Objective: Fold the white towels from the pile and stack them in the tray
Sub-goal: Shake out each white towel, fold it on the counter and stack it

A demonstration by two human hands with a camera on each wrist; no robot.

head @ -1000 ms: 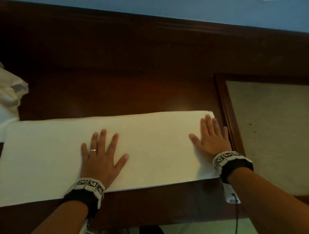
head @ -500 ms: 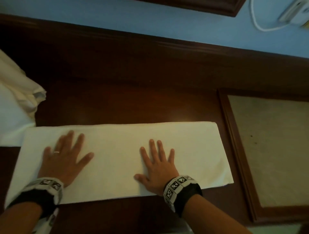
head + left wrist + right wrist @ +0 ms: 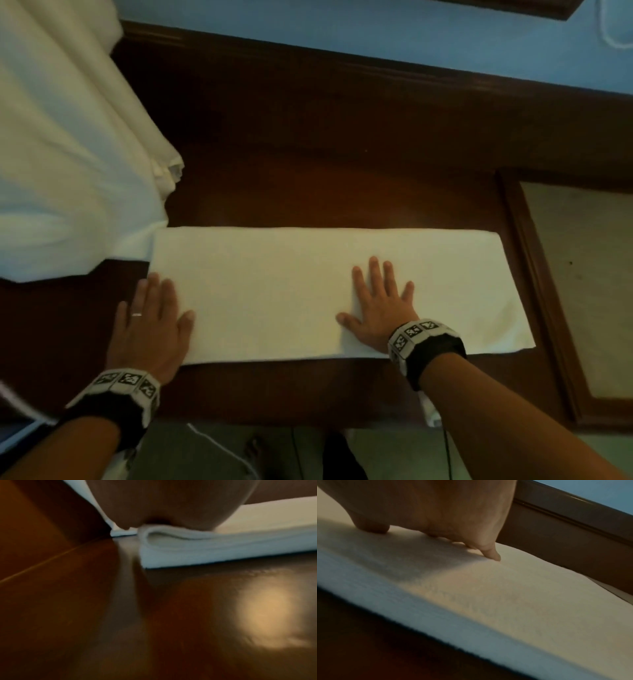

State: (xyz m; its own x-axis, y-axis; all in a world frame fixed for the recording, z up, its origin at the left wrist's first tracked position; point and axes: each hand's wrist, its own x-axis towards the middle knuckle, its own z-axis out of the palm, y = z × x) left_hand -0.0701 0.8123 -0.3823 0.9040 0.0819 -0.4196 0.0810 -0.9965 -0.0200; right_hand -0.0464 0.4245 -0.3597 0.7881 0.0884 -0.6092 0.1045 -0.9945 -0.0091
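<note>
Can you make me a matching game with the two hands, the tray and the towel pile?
Things:
1. left hand
2. right hand
3. tray
4. towel pile

Places:
A. far left of the table
B. flat on the middle of the folded towel
C. right of the folded towel
D. at the folded towel's left end

Pairs: 1-D, 2-B, 3-C, 4-A

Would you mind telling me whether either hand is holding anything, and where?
Nothing is gripped: the left hand lies flat on the folded white towel's left end, the right hand flat right of its middle.
</note>
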